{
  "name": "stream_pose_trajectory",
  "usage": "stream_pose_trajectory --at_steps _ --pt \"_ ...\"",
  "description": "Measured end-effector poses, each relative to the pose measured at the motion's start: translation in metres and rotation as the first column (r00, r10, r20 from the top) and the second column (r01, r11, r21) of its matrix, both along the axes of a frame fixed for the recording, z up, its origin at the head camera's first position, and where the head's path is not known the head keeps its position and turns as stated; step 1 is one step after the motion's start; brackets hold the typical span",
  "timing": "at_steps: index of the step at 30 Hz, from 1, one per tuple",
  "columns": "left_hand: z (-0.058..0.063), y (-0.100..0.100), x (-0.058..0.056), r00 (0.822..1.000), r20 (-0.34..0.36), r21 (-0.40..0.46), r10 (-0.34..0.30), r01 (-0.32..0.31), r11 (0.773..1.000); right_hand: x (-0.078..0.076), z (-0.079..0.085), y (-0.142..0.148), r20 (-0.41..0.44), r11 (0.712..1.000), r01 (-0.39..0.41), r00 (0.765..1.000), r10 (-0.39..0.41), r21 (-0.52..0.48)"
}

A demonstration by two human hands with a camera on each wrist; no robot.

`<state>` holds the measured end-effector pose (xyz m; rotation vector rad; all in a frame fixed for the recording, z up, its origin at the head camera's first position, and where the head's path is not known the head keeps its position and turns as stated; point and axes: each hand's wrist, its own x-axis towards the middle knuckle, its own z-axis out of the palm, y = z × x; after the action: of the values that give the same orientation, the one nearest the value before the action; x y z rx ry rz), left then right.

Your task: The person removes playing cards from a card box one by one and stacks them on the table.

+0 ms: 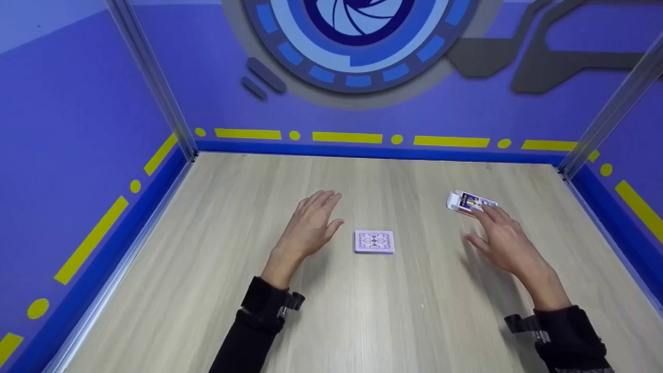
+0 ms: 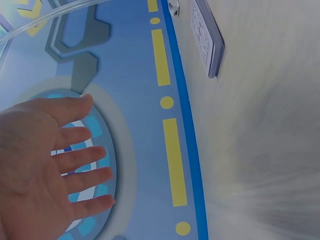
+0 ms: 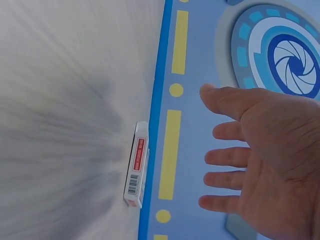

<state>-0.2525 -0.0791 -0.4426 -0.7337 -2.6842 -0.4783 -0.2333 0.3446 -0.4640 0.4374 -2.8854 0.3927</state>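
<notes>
A squared deck of playing cards (image 1: pixel 374 241) lies back side up on the table, its patterned top also in the left wrist view (image 2: pixel 204 37). Left of the deck is my left hand (image 1: pixel 309 224), palm down over the table with fingers extended and thumb apart; nothing is in it. On the right lies a card box (image 1: pixel 470 201), its flap end open; a barcode and red label show on the side of the box (image 3: pixel 137 165) in the right wrist view. My right hand (image 1: pixel 505 237) has straight fingers and holds nothing. Its fingertips overlap the box's near right corner in the head view.
Purple-blue panels (image 1: pixel 357 116) with yellow marks rise behind the wood-grain table (image 1: pixel 259 197) and along both sides. Clear corner posts (image 1: pixel 155 77) stand at the back left and back right. Each wrist wears a black band with a small camera.
</notes>
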Motion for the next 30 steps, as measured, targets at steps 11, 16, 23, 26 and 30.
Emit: stream_pose_trajectory --at_steps 11,16,23,26,30 --pt "0.003 0.027 -0.007 0.997 0.020 0.036 -0.074 0.074 0.997 -0.017 -0.002 0.018 0.016 1.000 0.028 1.000 -0.027 -0.014" --pt "0.004 0.042 -0.006 0.995 0.051 0.024 -0.091 0.090 0.996 -0.027 -0.008 0.024 0.044 0.998 0.056 0.998 -0.055 -0.021" --pt "0.003 0.054 0.000 0.993 0.029 0.002 -0.118 0.118 0.993 -0.045 -0.022 0.027 0.085 0.995 0.080 0.994 -0.074 -0.060" --pt "0.005 0.062 0.000 0.989 -0.004 0.016 -0.149 0.149 0.989 -0.057 -0.024 0.031 0.105 0.993 0.089 0.991 -0.081 -0.072" --pt "0.009 0.075 -0.001 0.985 -0.011 0.005 -0.173 0.173 0.985 -0.073 -0.021 0.039 0.134 0.993 0.092 0.987 -0.083 -0.069"
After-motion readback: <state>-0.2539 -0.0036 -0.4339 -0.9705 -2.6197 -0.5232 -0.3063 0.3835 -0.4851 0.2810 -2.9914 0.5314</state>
